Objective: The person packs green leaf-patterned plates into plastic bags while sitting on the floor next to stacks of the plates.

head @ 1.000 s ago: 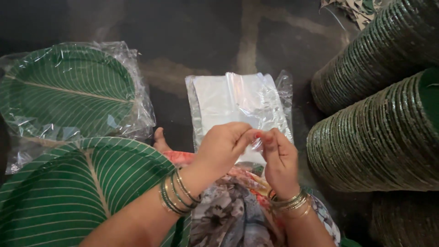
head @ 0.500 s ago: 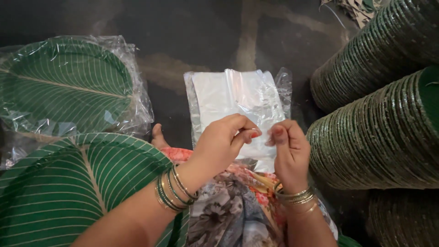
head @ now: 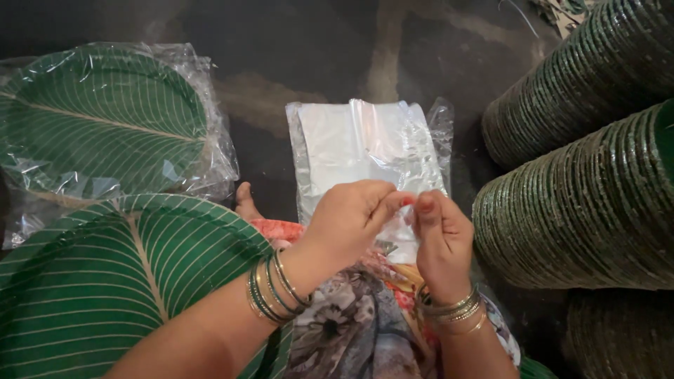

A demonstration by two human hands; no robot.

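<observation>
We are pinching near edge of clear plastic bag (head: 361,144) with left hand (head: 349,221) and right hand (head: 439,235); film judged light, limp, slippery, so gripping at mouth.

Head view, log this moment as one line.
left hand: pinching bag | right hand: pinching bag | bag pile: on floor | plates: left

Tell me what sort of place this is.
Probably a small packing spot for disposable plates, on a dark floor: long stacks of green plates, a bagged pile, and both hands working a clear plastic bag.
</observation>
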